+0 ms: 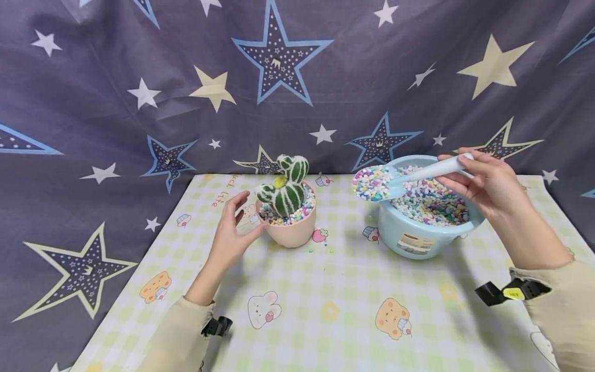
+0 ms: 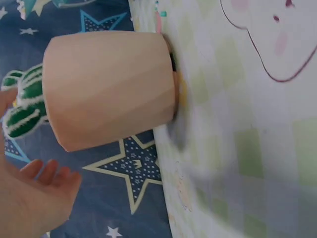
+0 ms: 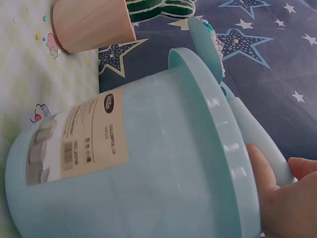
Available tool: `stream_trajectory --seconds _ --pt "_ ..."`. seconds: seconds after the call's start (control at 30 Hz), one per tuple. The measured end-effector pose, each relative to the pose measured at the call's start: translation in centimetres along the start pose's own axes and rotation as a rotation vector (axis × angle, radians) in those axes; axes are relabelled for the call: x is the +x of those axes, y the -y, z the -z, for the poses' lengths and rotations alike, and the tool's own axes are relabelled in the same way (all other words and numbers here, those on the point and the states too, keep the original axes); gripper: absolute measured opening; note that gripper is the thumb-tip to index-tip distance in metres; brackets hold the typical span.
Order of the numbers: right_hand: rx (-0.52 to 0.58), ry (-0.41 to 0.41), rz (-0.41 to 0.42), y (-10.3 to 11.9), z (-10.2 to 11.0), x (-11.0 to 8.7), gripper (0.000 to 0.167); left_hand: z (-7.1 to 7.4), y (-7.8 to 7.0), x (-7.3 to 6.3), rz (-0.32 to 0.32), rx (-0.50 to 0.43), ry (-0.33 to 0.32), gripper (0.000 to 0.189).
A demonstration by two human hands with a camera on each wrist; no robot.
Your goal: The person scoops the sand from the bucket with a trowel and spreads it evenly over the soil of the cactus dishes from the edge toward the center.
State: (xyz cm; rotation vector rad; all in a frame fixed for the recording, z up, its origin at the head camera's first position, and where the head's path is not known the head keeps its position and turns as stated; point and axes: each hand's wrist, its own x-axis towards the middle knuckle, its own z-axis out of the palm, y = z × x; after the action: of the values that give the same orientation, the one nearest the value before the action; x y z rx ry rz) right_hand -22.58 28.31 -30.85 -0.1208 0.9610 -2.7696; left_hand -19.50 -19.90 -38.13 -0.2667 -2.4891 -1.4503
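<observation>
A light-blue scoop (image 1: 429,171), heaped with small multicoloured pebbles (image 1: 372,183), is held by its handle in my right hand (image 1: 488,181). The scoop hangs over the left rim of a light-blue bucket (image 1: 395,227), which contains more pebbles. To the left stands a pink pot (image 1: 290,232) with a green, white-striped cactus (image 1: 284,194) set in coloured pebbles. My left hand (image 1: 234,222) is beside the pot's left side, fingers spread and relaxed, holding nothing. In the left wrist view, the pot (image 2: 109,89) appears with the left hand's fingers (image 2: 49,173) near it.
A checked tablecloth (image 1: 325,330) with cartoon prints covers the table. A few loose pebbles (image 1: 321,250) lie in front of the pot. Behind the table hangs a dark cloth (image 1: 348,77) patterned with stars. The bucket carries a printed label (image 3: 79,139).
</observation>
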Motion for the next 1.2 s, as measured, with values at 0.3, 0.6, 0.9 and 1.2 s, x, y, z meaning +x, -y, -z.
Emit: stream_trajectory --seconds 0.3,0.6,0.9,1.2 --pt "-0.067 -0.04 -0.036 -1.0 -1.2 0.7 0.009 -0.9 1.2 1.3 0.092 0.077 0.192 0.111" --pt "-0.089 -0.034 -0.065 -1.9 -2.0 1.4 0.009 -1.7 1.6 2.2 0.125 0.078 0.215 0.118" --pt "-0.116 -0.037 -0.086 -3.2 -3.2 1.9 0.005 -1.7 1.7 2.3 0.128 0.104 0.206 0.116" --pt "-0.17 -0.049 -0.113 -4.5 -4.2 2.4 0.004 -1.8 1.6 2.2 0.114 0.173 0.174 0.114"
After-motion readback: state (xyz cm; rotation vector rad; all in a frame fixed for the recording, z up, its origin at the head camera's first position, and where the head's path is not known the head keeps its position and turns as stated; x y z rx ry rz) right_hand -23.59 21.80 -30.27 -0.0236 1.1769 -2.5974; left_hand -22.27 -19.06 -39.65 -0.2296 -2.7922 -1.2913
